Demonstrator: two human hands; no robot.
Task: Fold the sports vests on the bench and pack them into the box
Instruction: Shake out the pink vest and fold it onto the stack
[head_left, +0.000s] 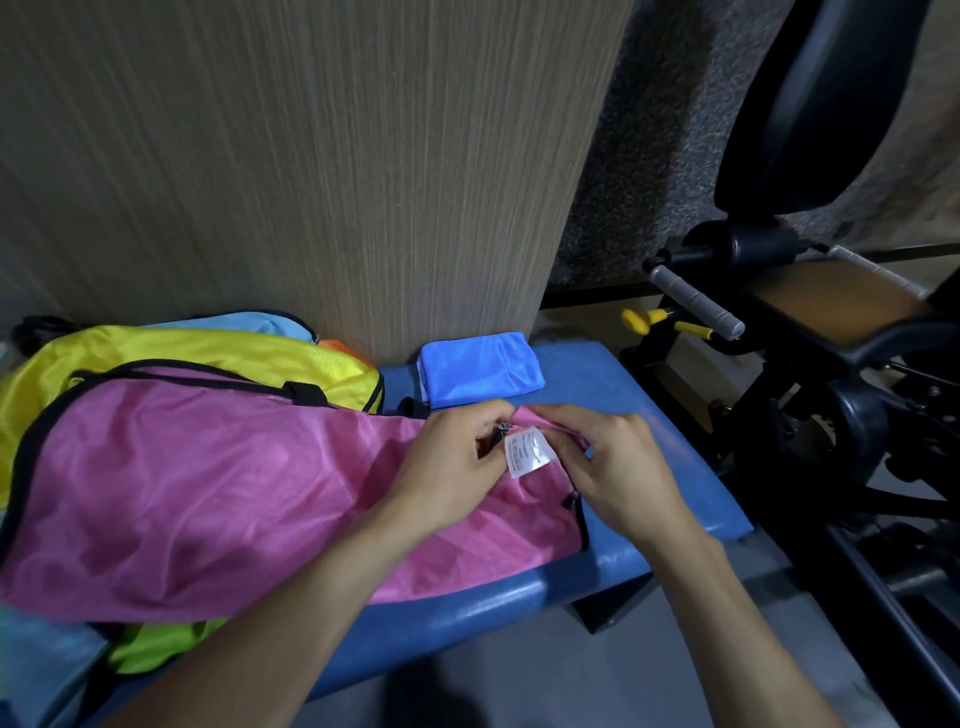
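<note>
A pink mesh vest (223, 488) with black trim lies spread across the blue padded bench (649, 415). My left hand (452, 462) and my right hand (613, 467) meet at the vest's right end and pinch its edge on either side of a white care label (529, 451). Under the pink vest lie a yellow vest (208, 353), a light blue one (249, 320) and a green one (150, 644). A folded blue vest (480, 366) sits on the bench against the wooden panel. No box is in view.
A wood-grain panel (311, 171) rises right behind the bench. Black gym equipment (810, 364) with grey grips and yellow knobs stands close on the right. Grey floor (519, 675) runs in front of the bench.
</note>
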